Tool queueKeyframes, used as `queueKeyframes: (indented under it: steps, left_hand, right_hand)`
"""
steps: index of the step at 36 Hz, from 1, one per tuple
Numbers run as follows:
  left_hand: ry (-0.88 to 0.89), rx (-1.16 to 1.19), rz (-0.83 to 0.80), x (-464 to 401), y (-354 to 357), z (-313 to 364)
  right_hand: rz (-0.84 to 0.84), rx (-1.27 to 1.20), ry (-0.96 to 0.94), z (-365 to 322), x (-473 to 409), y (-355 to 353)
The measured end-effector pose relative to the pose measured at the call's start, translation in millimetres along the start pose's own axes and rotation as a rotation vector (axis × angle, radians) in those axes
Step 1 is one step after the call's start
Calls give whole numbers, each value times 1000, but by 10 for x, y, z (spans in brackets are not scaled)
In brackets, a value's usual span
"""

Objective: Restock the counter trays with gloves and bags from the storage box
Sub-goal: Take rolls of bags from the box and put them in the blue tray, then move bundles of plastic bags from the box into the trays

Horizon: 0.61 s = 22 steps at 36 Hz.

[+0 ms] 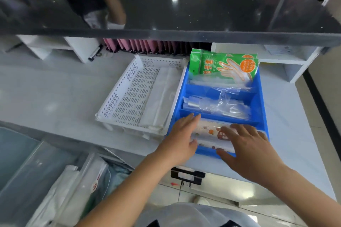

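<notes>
Glossy speckled black stone-like upper counter [203, 11]; smooth blue plastic divided tray [259, 97]; matt white perforated plastic basket [129, 86]; shiny green film glove packs [223, 64]; crinkled clear plastic bags [221, 105].

Green glove packs [224, 65] upright at blue tray's [261, 101] far end; white-orange bag packs [210, 135] nearest.

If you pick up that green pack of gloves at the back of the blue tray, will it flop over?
Probably. The green glove pack looks like thin, crinkly plastic, so it likely bends, feels light and may slip.
</notes>
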State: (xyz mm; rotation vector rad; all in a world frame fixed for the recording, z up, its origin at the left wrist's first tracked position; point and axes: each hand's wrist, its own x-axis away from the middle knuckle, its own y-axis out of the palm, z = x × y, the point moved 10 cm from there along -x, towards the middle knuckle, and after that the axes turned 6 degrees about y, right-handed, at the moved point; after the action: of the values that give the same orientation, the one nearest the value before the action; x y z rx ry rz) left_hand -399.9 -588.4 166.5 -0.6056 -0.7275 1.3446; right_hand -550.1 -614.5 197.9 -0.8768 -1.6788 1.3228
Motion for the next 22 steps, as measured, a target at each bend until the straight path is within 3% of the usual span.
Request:
queueKeyframes:
  steps: [5,9,12,18,22]
  left_hand:
    - [13,150,247,628,-574,-292]
    - [-121,181,369,1391,-801,-887]
    - [-318,239,420,2167,-805,-1445]
    - [-686,299,404,3617,-398,-2275]
    - [-721,406,456,4217,-297,-2531]
  right_hand:
    - [-19,-112,-108,-606,16,-110]
    - [12,-232,-202,-1326,127,-127]
    - [11,-400,-292,-2031,379,62]
    - [-365,-415,-330,-2970,1005,1204]
    - [-398,-504,-312,-3437,1165,1391]
